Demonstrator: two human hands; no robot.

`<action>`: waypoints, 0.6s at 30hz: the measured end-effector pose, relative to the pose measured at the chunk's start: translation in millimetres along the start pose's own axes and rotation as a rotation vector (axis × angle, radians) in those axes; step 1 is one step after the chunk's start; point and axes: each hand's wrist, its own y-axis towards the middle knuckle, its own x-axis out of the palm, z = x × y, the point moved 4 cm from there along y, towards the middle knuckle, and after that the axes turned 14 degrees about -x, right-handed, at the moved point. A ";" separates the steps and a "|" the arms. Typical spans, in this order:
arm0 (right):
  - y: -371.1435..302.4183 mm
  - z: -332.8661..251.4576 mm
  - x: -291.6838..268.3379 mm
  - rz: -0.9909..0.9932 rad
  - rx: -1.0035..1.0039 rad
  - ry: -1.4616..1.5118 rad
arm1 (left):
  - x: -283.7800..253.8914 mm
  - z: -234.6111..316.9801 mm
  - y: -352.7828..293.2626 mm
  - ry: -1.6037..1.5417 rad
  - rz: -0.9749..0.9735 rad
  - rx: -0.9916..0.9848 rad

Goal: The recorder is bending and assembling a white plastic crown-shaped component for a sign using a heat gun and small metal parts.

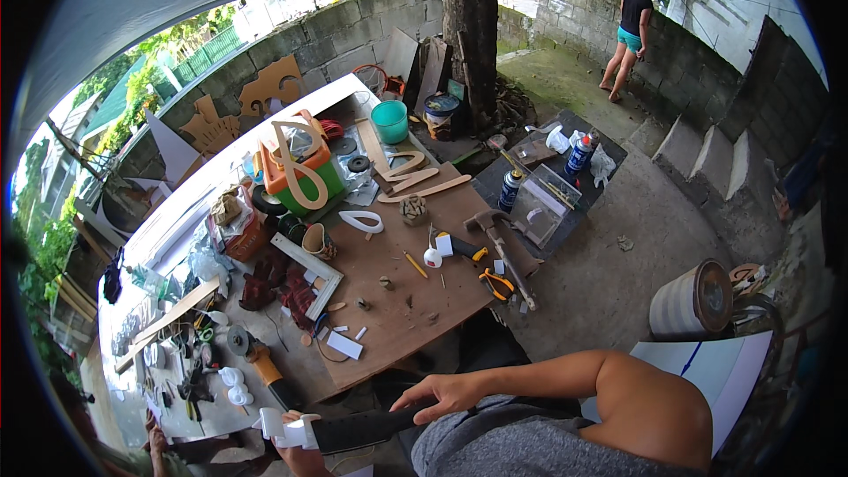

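Note:
Low in the view, my left hand (pixel 302 458) is closed around a small white curved piece (pixel 272 424) that looks like a cut-out letter or shape. My right hand (pixel 443 396) reaches in from the right with its fingers stretched out and its thumb apart. A long, flat black thing (pixel 362 431) runs from beside my left hand to just under my right fingers. I cannot make out its kind, or whether my right hand touches it. Closest on the table are an angle grinder (pixel 262 367) and a white card (pixel 344 345).
The cluttered worktable (pixel 424 322) bears a hammer (pixel 503 261), a pencil (pixel 415 265), a glue bottle (pixel 432 256) and wooden letters (pixel 296 165). Spray cans (pixel 510 191) stand on a dark side table (pixel 495 172). Another person's hand (pixel 156 442) is at lower left; someone stands (pixel 631 22) by the wall.

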 end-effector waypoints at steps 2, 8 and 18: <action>-0.4 0.9 -0.7 0.000 -0.032 -0.015 | -5.5 -2.2 -1.9 -0.001 0.003 -0.011; -0.4 1.0 -1.1 0.005 -0.030 -0.006 | -9.9 -5.3 -1.8 0.007 0.063 -0.027; -2.3 0.4 -0.1 0.007 -0.052 -0.032 | -42.8 -24.3 -12.0 -0.114 0.005 -0.023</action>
